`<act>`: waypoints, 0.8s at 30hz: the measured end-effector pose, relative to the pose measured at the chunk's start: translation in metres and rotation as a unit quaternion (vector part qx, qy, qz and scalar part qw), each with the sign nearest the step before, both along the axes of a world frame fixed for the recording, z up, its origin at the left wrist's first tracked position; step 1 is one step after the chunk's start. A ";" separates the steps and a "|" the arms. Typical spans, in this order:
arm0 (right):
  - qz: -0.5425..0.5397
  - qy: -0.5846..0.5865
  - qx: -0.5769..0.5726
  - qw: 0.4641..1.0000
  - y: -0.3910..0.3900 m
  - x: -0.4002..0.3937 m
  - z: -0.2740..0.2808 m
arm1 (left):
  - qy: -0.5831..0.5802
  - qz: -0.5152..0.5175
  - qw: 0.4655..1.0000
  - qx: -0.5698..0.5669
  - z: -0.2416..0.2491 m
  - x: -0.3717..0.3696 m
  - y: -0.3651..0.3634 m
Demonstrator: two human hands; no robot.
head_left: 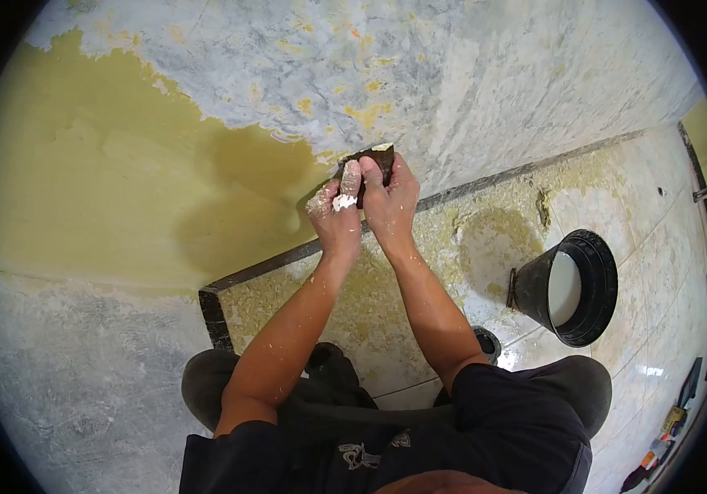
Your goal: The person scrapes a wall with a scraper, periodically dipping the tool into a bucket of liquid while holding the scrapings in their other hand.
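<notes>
Both of my hands are together against the wall, closed on a dark, flat scraper (382,155) with pale paint scraps along its upper edge. My left hand (339,218) grips its left side, and flakes cling to the fingers, with a white clump (344,202) on one of them. On the other side, my right hand (390,202) holds it with the thumb across its face. The tool's edge is at the border between the yellow-green paint (123,165) and the bare, grey-white wall (288,66). My palms hide most of the tool's lower part.
A black bucket (534,290) with whitish liquid stands on the tiled floor to my right. Paint flakes (403,292) litter the floor along the dark skirting (271,262). Several hand tools (670,424) lie at the far right. My bent knees are below my arms.
</notes>
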State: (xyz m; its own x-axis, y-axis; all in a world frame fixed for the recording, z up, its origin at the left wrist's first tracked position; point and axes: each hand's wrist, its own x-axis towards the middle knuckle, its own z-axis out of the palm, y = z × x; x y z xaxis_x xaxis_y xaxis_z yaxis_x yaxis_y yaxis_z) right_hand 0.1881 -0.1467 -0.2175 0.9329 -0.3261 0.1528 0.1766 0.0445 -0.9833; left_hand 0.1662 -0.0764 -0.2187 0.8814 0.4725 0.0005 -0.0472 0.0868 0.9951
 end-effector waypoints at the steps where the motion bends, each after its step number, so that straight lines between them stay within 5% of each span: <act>1: 0.009 0.002 0.006 1.000 -0.003 0.001 -0.001 | -0.002 0.001 1.000 -0.002 0.002 -0.001 -0.001; 9: 0.010 -0.015 -0.006 1.000 0.000 -0.001 0.008 | 0.000 0.018 0.997 0.073 0.005 -0.001 -0.004; 17: -0.018 -0.044 -0.057 0.997 -0.002 -0.004 0.014 | 0.007 0.029 0.999 0.026 0.015 0.001 -0.005; 24: 0.006 -0.029 -0.066 0.997 -0.003 -0.008 0.011 | 0.052 0.010 0.977 -0.205 0.025 0.005 -0.017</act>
